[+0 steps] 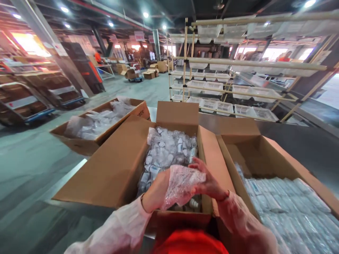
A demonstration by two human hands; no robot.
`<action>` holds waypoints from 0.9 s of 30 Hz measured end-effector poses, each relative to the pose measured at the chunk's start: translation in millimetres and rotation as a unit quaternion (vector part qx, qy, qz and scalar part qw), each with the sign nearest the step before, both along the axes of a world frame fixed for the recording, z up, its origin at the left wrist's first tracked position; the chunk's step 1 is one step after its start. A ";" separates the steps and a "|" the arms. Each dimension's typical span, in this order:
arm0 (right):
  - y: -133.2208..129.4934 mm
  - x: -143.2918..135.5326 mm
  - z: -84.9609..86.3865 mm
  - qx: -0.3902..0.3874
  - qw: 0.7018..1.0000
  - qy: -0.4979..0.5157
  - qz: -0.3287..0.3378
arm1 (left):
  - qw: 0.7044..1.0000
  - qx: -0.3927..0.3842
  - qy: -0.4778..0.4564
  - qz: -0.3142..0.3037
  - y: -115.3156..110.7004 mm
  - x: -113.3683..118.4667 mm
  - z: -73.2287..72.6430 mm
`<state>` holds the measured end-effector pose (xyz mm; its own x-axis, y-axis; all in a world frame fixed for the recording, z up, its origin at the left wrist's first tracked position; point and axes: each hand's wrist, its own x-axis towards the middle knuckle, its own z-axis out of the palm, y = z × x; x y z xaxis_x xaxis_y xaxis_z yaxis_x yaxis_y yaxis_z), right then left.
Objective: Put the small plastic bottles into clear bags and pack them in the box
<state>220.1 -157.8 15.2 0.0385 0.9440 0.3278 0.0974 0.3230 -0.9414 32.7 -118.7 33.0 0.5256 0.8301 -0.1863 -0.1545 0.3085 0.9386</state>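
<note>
A clear bubble-wrap bag [182, 184] is held up over the middle cardboard box [176, 113]. My left hand [158, 187] has it from the left side, with the fingers covered by the film. At the bag's right end, my right hand [209, 182] curls around it, thumb low against the wrap and the other fingers bent above. Whether something is inside the bag I cannot make out. Below my hands, the box is full of small clear bottles [165, 148] with white caps and labels, some in plastic film.
To the right, an open cardboard box [246, 151] contains rows of wrapped clear packs [288, 194]. Another box [87, 143] with crumpled bubble wrap stands at left. Beyond is a rack [185, 70] of white baskets. Carts with cartons [29, 95] stand far left.
</note>
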 end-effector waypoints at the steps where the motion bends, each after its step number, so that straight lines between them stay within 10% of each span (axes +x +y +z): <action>1: 3.8 2.0 -7.2 -0.054 0.996 0.048 0.042 | 1.000 0.008 -0.001 -0.012 0.9 -2.8 5.2; 4: 5.2 3.3 -28.4 -0.139 0.975 0.167 0.038 | 0.994 0.099 0.032 0.028 15.5 -24.3 28.5; 9: -2.7 2.5 -32.4 -0.149 0.935 0.323 -0.011 | 0.923 0.247 -0.040 0.294 49.5 -49.9 35.9; 14: 0.3 -1.1 -22.3 -0.102 0.931 0.350 -0.023 | 0.984 0.137 -0.040 -0.108 34.8 -2.1 -18.6; 21: -8.5 47.8 8.9 0.016 0.944 0.291 -0.153 | 0.987 0.103 0.010 -0.119 30.6 3.4 -22.7; 27: -20.8 21.6 19.3 -0.109 0.982 0.061 0.145 | 0.986 0.057 -0.034 -0.152 33.2 0.2 -28.7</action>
